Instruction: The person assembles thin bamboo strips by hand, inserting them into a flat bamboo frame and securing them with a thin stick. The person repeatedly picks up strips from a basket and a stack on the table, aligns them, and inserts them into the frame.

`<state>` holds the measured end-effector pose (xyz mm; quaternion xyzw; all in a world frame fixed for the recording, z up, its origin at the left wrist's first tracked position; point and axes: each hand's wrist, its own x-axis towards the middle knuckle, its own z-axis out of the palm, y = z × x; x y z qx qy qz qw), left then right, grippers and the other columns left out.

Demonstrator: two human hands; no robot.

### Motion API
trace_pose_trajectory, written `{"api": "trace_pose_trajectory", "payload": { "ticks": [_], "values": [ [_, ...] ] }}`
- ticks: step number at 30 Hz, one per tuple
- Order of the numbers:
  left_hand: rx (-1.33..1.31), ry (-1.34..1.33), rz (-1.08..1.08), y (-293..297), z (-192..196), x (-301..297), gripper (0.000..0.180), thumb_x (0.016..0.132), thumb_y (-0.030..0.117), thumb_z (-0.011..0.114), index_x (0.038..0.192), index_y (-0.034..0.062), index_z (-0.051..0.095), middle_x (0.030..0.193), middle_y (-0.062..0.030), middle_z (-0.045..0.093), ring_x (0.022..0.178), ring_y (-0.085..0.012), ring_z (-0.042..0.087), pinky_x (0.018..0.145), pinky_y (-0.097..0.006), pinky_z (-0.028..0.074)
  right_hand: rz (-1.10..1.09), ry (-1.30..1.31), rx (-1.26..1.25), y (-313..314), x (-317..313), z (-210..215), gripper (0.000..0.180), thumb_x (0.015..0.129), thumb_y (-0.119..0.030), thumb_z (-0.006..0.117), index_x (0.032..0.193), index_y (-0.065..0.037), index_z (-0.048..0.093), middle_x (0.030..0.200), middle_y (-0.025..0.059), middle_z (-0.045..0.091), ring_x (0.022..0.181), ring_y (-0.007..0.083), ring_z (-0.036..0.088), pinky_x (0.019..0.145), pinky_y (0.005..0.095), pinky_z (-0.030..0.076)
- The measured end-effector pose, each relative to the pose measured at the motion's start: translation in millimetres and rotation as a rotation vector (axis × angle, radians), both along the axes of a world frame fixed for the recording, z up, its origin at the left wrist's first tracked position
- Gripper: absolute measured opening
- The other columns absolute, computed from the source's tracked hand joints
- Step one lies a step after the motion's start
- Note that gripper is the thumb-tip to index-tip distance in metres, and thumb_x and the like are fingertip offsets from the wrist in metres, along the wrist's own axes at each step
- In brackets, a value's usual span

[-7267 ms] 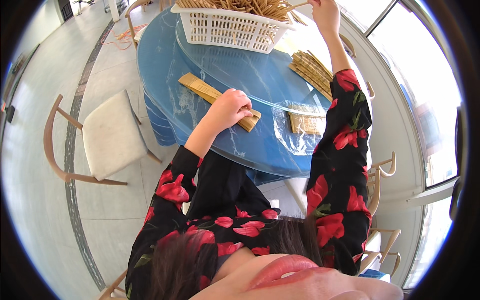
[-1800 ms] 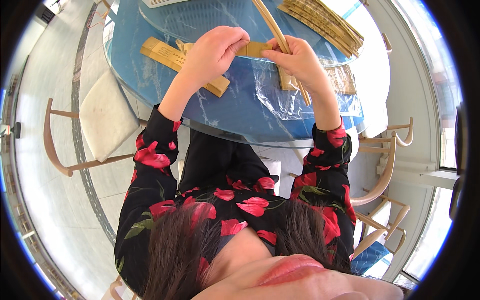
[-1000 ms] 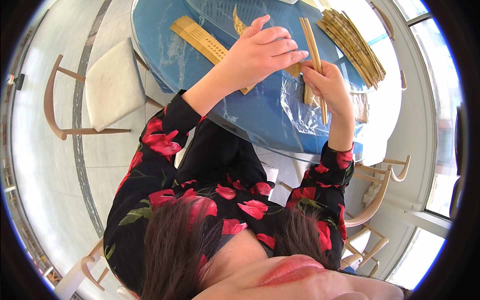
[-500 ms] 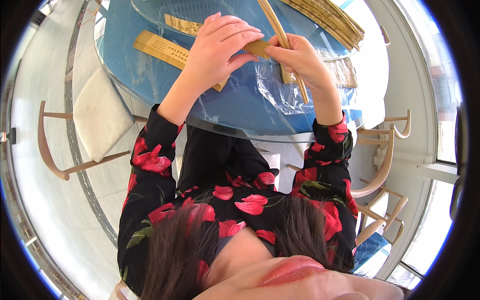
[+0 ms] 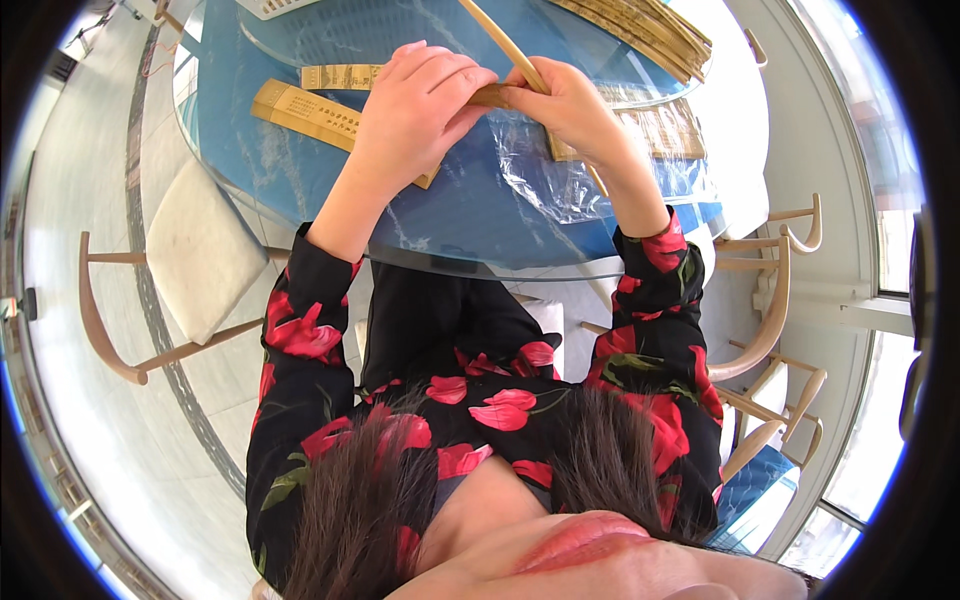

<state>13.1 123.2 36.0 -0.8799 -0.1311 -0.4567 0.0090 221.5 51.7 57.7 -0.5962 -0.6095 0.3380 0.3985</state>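
My left hand (image 5: 415, 110) and my right hand (image 5: 560, 105) meet over the round blue glass table (image 5: 470, 225). Between them they grip a flat bamboo slat piece (image 5: 492, 95). My right hand also pinches a long thin bamboo stick (image 5: 500, 40) that slants up and to the left. Beneath my left hand lies a tan bamboo slat bundle (image 5: 305, 110), and a second one (image 5: 340, 76) lies just beyond it. A sheet of clear plastic wrap (image 5: 560, 170) is under my right wrist.
A fanned stack of bamboo strips (image 5: 640, 30) lies at the table's far right. A white basket (image 5: 275, 6) shows at the top edge. A cushioned wooden chair (image 5: 190, 260) stands on the left; more wooden chairs (image 5: 775, 300) stand on the right by the window.
Seven seconds ago my right hand reached to the basket while my left rested on a slat bundle. Since then both hands came together on the slat piece, with only small shifts in the last second.
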Motion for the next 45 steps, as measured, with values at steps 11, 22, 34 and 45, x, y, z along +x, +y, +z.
{"api": "trace_pose_trajectory", "payload": {
  "ticks": [11, 22, 34, 45],
  "values": [
    [-0.147, -0.043, -0.06, -3.7, 3.0, -0.2, 0.037, 0.074, 0.011, 0.084, 0.109, 0.0103, 0.071, 0.106, -0.0045, 0.069, 0.1, -0.0273, 0.064, 0.086, -0.039, 0.054, 0.036, 0.007, 0.065, 4.0, 3.9, -7.6, 0.028, 0.093, -0.027, 0.073, 0.101, 0.0, 0.07, 0.077, 0.0019, 0.062, 0.071, 0.0097, 0.053, 0.065, 0.0279, 0.042],
    [-0.183, -0.15, 0.045, 7.3, 3.1, -10.0, 0.034, 0.078, 0.01, 0.085, 0.11, 0.0121, 0.074, 0.104, -0.0035, 0.071, 0.098, -0.0251, 0.065, 0.085, -0.036, 0.053, 0.076, -0.345, 0.292, -13.7, 47.9, 14.7, 0.026, 0.105, -0.027, 0.06, 0.115, -0.011, 0.077, 0.08, 0.0053, 0.068, 0.064, 0.0141, 0.053, 0.06, 0.0288, 0.042],
    [-0.145, -0.111, -0.014, 7.1, 5.3, -11.3, 0.035, 0.079, 0.011, 0.084, 0.111, 0.0094, 0.07, 0.106, -0.0041, 0.069, 0.102, -0.0265, 0.064, 0.088, -0.037, 0.054, 0.154, -0.357, -0.108, -22.2, 44.6, 37.8, 0.029, 0.106, -0.029, 0.055, 0.109, -0.011, 0.079, 0.067, 0.0003, 0.053, 0.058, 0.0092, 0.044, 0.055, 0.0278, 0.034],
    [-0.183, 0.012, -0.119, -0.5, 6.2, -5.8, 0.037, 0.077, 0.007, 0.082, 0.112, 0.0086, 0.07, 0.107, -0.005, 0.068, 0.103, -0.0274, 0.064, 0.088, -0.038, 0.054, 0.275, -0.281, -0.073, -17.7, 31.7, 25.0, 0.027, 0.103, -0.023, 0.057, 0.121, -0.008, 0.071, 0.07, 0.0063, 0.055, 0.065, 0.0164, 0.055, 0.061, 0.0328, 0.044]
  ]
}}
